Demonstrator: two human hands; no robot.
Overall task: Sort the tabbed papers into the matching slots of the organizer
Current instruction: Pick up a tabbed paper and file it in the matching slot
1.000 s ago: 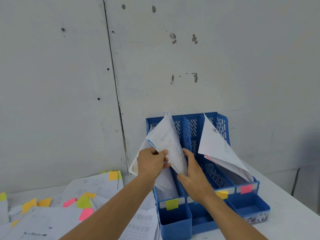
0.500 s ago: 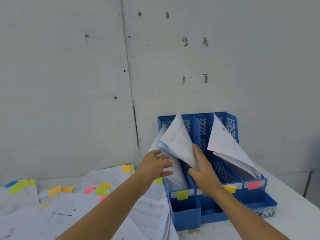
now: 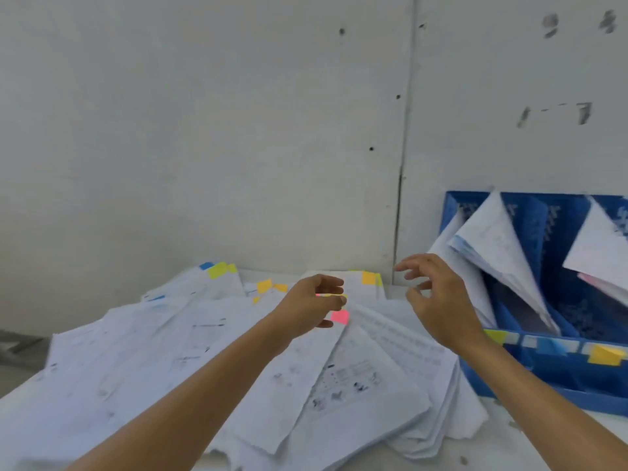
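Although some sheets already stand filed, most of the job looks undone: a wide, loose pile of white printed papers (image 3: 339,385) covers nearly all of the pale table (image 3: 503,447) closest to the camera, its sheets overlapping at odd angles.

Just beyond the pile's middle, the left hand (image 3: 312,302) hovers over a small pink sticky tab (image 3: 339,316). Its fingers are loosely curved with a gap to the thumb, and it grasps nothing as far as the blur lets me judge. The right hand (image 3: 438,300) hangs beside it, fingers spread and relaxed, also empty, between the pile and the organizer. My guess is that the next sheet is being chosen.

Farther back, more tabs stick out from the pile's far edge: orange ones (image 3: 368,277), a yellow-green one (image 3: 217,269) and a blue one (image 3: 205,265). All of these sheets still await sorting.

To the right stands the blue plastic slotted organizer (image 3: 530,372), partly cut off by the frame. Its front rail carries a yellow-green label (image 3: 494,335), a blue label (image 3: 552,346) and an orange label (image 3: 605,355). Filed white sheets (image 3: 492,243) lean in the leftmost slot, and another sheet (image 3: 601,253) leans in a slot farther right.

Behind everything rises a grey-white panelled wall (image 3: 204,130) with a vertical seam (image 3: 402,164), small holes and dark scuffs.
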